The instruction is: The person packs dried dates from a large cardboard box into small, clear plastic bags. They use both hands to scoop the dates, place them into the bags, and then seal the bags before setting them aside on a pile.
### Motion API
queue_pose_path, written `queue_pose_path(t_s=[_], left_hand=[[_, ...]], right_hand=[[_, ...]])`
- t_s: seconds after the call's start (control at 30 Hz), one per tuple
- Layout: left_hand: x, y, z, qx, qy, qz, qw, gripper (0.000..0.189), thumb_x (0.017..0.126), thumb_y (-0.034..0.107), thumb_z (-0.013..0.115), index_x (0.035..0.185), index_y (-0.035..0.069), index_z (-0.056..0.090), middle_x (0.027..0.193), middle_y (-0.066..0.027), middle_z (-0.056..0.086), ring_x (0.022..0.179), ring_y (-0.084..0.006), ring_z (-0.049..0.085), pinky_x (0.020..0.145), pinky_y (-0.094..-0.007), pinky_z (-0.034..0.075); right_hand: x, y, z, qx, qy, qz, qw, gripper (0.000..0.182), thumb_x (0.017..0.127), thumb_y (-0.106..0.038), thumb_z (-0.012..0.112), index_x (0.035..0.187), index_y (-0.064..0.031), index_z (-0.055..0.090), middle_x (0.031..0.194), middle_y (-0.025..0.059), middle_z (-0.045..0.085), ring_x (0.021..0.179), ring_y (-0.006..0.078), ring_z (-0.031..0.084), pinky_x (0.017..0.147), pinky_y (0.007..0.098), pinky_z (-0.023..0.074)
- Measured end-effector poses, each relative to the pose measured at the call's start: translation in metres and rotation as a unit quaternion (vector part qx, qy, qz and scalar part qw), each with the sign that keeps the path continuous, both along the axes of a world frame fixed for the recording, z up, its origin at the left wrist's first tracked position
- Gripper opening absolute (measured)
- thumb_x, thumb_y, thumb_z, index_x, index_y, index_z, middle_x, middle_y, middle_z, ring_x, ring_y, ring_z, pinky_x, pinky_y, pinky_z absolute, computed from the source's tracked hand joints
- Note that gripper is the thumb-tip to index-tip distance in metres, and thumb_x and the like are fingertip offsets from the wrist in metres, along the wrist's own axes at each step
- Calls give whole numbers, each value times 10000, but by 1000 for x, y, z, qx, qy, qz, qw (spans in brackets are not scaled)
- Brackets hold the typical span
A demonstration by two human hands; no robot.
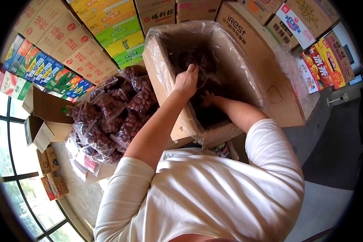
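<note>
A deep cardboard box (181, 127) lined with clear plastic film (248, 69) stands before me. Dark red dried fruits, which look like jujubes (196, 57), lie inside it. My left hand (187, 79) is over the box's left part, its fingers closed on the edge of a clear plastic bag (203, 79). Lower in the box, my right hand (208, 99) reaches among the fruits with thumb and fingers apart. Shadow hides its fingertips, so whether it holds any fruit is unclear. Left of the box, filled clear zip bags of the same fruit (112, 109) are piled together.
Stacked cartons (75, 51) line the back and left. A large printed carton (278, 90) adjoins the box's right side, with drink cartons (317, 66) beyond. An open cardboard box (59, 128) stands left of the bags, near a window (21, 151). Flat unfilled bags (86, 165) lie at the pile's front.
</note>
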State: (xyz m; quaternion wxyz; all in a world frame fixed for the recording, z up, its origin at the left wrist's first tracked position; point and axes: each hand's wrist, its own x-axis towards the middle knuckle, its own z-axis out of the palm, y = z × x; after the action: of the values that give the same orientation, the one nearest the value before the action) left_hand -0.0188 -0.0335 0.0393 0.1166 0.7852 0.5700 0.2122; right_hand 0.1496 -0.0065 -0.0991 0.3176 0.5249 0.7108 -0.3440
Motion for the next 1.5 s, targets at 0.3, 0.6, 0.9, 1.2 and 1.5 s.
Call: queue_pose_path(t_s=[0.3, 0.6, 0.9, 1.2, 1.5], left_hand=[[-4, 0, -3, -9, -34, 18, 999, 405, 697, -8, 590, 1095, 32, 526, 1120, -135, 539, 913, -371, 618, 764, -437, 522], [-3, 5, -4, -34, -31, 22, 999, 532, 672, 12, 560, 1198, 90, 548, 1187, -91, 554, 985, -328, 601, 802, -407, 512], [-5, 6, -6, -32, -42, 30, 998, 506, 673, 16, 567, 1174, 92, 564, 1182, -86, 558, 986, -327, 602, 809, -406, 510], [-5, 4, -2, -26, -39, 23, 999, 474, 683, 27, 582, 1153, 80, 569, 1163, -91, 563, 980, -319, 607, 804, -398, 514], [-5, 7, -6, -40, -36, 25, 998, 494, 682, 36, 608, 1171, 100, 571, 1159, -83, 566, 985, -320, 601, 807, -399, 509]], right_hand=[[-3, 4, 17, -28, 18, 28, 999, 1221, 573, -797, 630, 1503, -173, 145, 1523, 274, -56, 1384, 500, 69, 1116, 558, 169], [3, 10, -24, -38, 70, 97, 992, 1119, 642, -730, 632, 1481, -127, 203, 1527, 208, 110, 1397, 411, 143, 1132, 501, 176], [-2, 4, 25, -121, 141, 143, 972, 1035, 658, -694, 663, 1413, -52, 367, 1477, 223, 289, 1353, 372, 290, 1122, 440, 233], [-13, -12, 30, -20, 90, 139, 986, 1054, 642, -685, 656, 1453, -108, 310, 1477, 227, 294, 1357, 436, 243, 1117, 516, 206], [-11, 6, -5, -118, 46, 138, 982, 1033, 709, -652, 613, 1454, -26, 265, 1504, 239, 220, 1396, 395, 184, 1138, 477, 166]])
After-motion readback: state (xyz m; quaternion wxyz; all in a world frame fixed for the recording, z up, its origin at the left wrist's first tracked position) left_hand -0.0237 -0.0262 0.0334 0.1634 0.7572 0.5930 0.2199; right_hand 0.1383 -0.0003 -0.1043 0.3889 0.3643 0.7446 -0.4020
